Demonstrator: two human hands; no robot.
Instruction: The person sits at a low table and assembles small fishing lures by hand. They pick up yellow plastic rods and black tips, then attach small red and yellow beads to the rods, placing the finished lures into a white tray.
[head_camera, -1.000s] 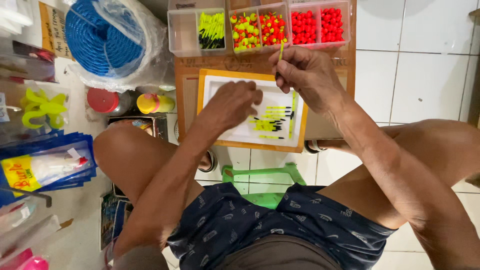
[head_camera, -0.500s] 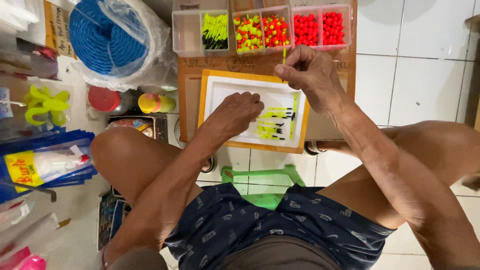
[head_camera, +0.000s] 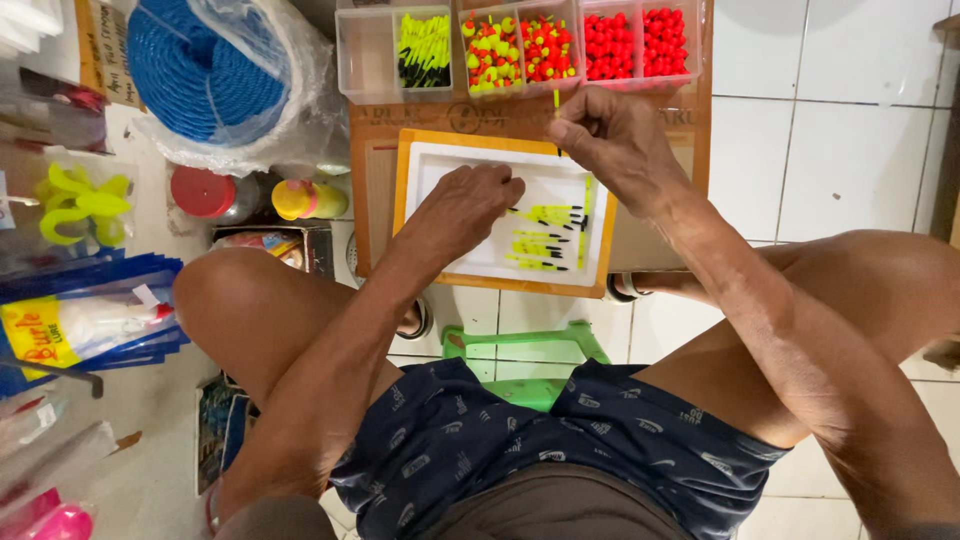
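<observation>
My right hand (head_camera: 612, 140) pinches a thin yellow stick float (head_camera: 557, 103) upright, just above the far edge of a white tray with an orange rim (head_camera: 402, 200). Fingers curled, my left hand (head_camera: 470, 205) rests on the tray's white surface, beside several yellow-and-black stick floats (head_camera: 545, 240) lying in rows. The tray sits on a brown wooden board (head_camera: 372, 190). Behind it stands a clear compartment box (head_camera: 365, 45) holding yellow-black floats, yellow-red floats and red beads.
A blue rope coil in plastic wrap (head_camera: 215, 70) lies at the far left. Near it are a red-lidded jar (head_camera: 200, 192), a yellow bottle (head_camera: 305, 200), yellow-green hooks (head_camera: 80, 205) and blue packets (head_camera: 85, 320). A green stool (head_camera: 525, 345) is under me. White tiles lie to the right.
My left hand has slid a little left along the tray, uncovering more of the laid floats. My right hand has stayed raised with the float, shifting only slightly.
</observation>
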